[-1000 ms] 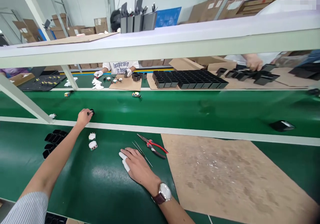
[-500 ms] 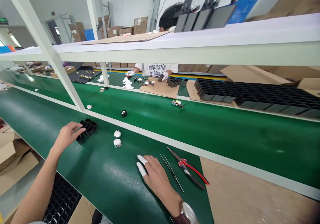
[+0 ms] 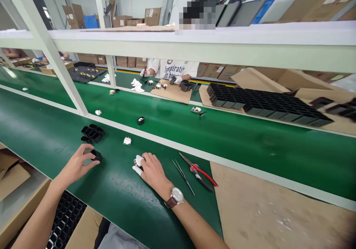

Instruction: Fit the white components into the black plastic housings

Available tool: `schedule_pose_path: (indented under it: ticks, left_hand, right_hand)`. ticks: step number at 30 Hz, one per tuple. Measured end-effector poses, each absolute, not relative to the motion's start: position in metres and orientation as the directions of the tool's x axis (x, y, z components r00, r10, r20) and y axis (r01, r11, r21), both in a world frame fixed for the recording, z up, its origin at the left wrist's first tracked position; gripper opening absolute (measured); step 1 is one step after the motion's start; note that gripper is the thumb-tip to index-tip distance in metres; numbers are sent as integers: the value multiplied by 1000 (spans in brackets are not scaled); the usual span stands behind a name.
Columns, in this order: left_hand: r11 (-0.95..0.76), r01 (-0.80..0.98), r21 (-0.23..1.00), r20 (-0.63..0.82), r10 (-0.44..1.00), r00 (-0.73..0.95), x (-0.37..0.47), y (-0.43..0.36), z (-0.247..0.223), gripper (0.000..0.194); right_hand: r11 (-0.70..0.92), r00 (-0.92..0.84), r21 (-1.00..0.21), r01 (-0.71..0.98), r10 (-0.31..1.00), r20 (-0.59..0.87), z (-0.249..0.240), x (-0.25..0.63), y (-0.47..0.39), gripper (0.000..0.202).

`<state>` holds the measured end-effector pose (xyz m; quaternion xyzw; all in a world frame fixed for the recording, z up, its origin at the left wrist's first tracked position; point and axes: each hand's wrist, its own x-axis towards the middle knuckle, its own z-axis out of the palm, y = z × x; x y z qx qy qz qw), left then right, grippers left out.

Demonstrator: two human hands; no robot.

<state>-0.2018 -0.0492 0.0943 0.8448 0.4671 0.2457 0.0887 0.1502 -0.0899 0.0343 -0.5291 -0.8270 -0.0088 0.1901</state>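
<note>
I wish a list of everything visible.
housings: several, black, left hand and bench
parts: several, partly white, bench and belt
tweezers: one, silver, bench
pliers: one, red and black, beside tweezers
cardboard: one, brown, bench's right
belt: one, green, beyond bench
open boxes: many, black, across belt
cartons: several, brown, background
shelf: one, white, above belt
coworker: one, white shirt, across belt
left hand: one, bare, holding housing
right hand: one, white finger covers, watch, bench

Near the far edge of the surface (image 3: 41,134), cases (image 3: 94,133) lay left of a board (image 3: 127,141). Farther right lay tweezers (image 3: 184,178), then pliers (image 3: 198,171), then cardboard (image 3: 267,197). Behind that edge, the belt (image 3: 169,121) carried a lone case (image 3: 141,121).
</note>
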Motion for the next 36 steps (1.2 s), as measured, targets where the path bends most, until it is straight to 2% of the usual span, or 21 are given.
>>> schedule_pose_path:
  ticks: [3, 5, 7, 8, 12, 16, 21, 24, 28, 36]
  left_hand:
    - [-589, 640, 494, 228, 798, 558, -164, -55, 95, 29]
    - [-615, 548, 567, 154, 733, 663, -134, -53, 91, 20]
    - [-640, 446, 626, 140, 655, 743, -102, -47, 86, 10]
    - [-649, 399, 648, 153, 624, 766, -87, -44, 83, 11]
    - [-641, 294, 709, 198, 581, 789, -43, -29, 66, 43]
    - [-569, 263, 779, 211, 633, 745, -32, -24, 44, 66]
    - [-497, 291, 817, 189, 709, 680, -40, -29, 33, 96]
    - [-470, 300, 830, 188, 743, 642, -40, -30, 33, 96]
    - [-411, 325, 852, 131, 767, 628, -34, -33, 31, 81]
    - [-555, 303, 775, 159, 635, 755, -30, -44, 34, 78]
  right_hand:
    - [400, -313, -254, 881, 894, 321, 37, 180, -115, 23]
    - [446, -338, -321, 835, 877, 340, 39, 193, -123, 30]
    - [484, -367, -366, 795, 864, 345, 39, 200, -126, 33]
    - [484, -365, -383, 787, 866, 342, 38, 202, -126, 33]
    - [434, -293, -436, 788, 888, 355, 30, 203, -125, 37]
    - [417, -247, -435, 798, 885, 395, 19, 204, -126, 50]
    - [384, -168, -429, 818, 872, 460, 11, 201, -127, 40]
    - [361, -83, -496, 790, 864, 497, 21, 199, -129, 37]
    - [398, -31, -591, 701, 846, 533, 41, 198, -138, 41]
    - [460, -161, -503, 732, 834, 528, 47, 197, -148, 62]
